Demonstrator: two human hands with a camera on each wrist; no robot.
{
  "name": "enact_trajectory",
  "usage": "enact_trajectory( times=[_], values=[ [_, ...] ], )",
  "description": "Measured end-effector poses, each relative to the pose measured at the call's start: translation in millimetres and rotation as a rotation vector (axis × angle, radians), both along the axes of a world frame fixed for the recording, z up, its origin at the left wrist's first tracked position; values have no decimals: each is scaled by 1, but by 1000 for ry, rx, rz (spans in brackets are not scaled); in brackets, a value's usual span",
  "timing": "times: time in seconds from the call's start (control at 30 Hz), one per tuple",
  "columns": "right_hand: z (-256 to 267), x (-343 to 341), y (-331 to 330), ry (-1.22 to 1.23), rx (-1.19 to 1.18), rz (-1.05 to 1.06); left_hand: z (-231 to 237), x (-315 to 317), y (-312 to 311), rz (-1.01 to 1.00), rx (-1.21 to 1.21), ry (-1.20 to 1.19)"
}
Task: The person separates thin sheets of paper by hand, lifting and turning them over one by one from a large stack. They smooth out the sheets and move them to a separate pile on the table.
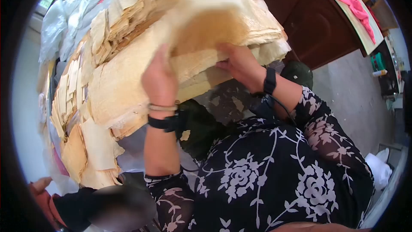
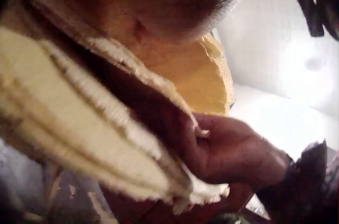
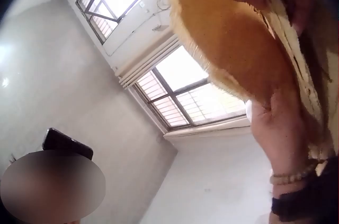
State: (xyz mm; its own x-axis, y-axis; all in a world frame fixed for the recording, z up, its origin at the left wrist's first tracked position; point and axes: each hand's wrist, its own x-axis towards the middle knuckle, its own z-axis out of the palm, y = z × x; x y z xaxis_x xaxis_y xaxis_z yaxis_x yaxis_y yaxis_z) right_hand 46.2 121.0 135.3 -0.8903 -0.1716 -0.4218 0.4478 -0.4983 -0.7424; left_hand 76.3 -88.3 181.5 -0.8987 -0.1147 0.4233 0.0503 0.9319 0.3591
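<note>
Between my hands a large, thin tan sheet (image 1: 206,30) with ragged edges bows upward, blurred by motion. My left hand (image 1: 159,77), wearing a bead bracelet, holds its left side; in the right wrist view the thumb lies along the sheet's inner face. At the near right edge, my right hand (image 1: 243,64) pinches the sheet, with the thumb over the rim in the left wrist view. Underneath lies a thick stack of cream sheets (image 1: 116,86), its layered, rough edges (image 2: 116,144) facing my body.
Piles of narrower cream pieces (image 1: 124,21) line the far and left sides. Clear plastic sheeting (image 1: 68,25) drapes behind them. A dark brown cabinet (image 1: 296,17) stands at the right, near a pink cloth (image 1: 352,8). Another person's dark sleeve (image 1: 77,208) shows at lower left.
</note>
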Motion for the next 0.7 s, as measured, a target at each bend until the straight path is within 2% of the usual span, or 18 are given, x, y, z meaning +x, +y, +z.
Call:
enact_trajectory(
  times=[0.03, 0.1, 0.17, 0.23, 0.3, 0.33, 0.4, 0.43, 0.53, 0.6, 0.7],
  values=[
    [0, 1, 2, -7, 5, -11, 23, 2, 2, 150, 150, -175],
    [2, -1, 0, -48, -4, 9, 20, -4, -32, 116, 421, 33],
    [-1, -2, -2, -40, -28, -21, 34, -6, -54, -18, 693, 311],
    [-2, -5, -1, -65, 6, -38, 71, 11, -79, 163, 891, 211],
    [-1, -12, 1, -59, -14, -49, 99, 21, -99, 166, 928, 406],
    [1, -16, 1, -47, -29, -69, 112, 26, -122, 164, 895, 399],
    [19, -16, 0, 2, -51, -73, 138, 37, -184, 172, 859, 391],
    [25, -17, -2, 56, -71, -84, 150, 43, -218, 151, 749, 406],
    [14, -16, -12, 47, -122, -66, 181, 59, -332, 107, 567, 417],
    [11, -9, -23, -15, -151, -126, 203, 68, -320, 167, 732, 483],
    [-9, -23, -21, -83, -61, -62, 220, 91, -373, 210, 583, 461]
  ],
)
